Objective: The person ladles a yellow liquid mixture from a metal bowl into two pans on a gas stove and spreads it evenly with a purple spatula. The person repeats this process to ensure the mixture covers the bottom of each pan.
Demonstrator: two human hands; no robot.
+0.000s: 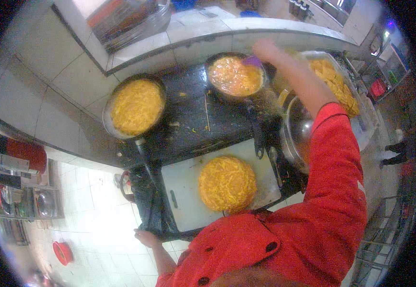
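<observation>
My right hand point(265, 50), blurred, holds a purple spatula point(252, 61) over the far rim of a frying pan. Inside that pan is a glossy, wet-looking egg mixture point(233, 77). My left hand point(147, 238) is at the front left corner of the black cooktop point(190, 114); its fingers are partly hidden. A second frying pan point(104, 123) on the left holds a round yellow omelette point(137, 107), its handle pointing toward me. Directly before me, a round browned omelette point(227, 183) lies on a white cutting board point(182, 211).
Right of the cooktop stands a metal bowl point(292, 125), partly behind my sleeve. Beyond it, a clear plastic container point(367, 125) holds golden fried pieces point(331, 80). A thin stick point(207, 113) lies between the pans. A tiled ledge point(265, 25) borders the back.
</observation>
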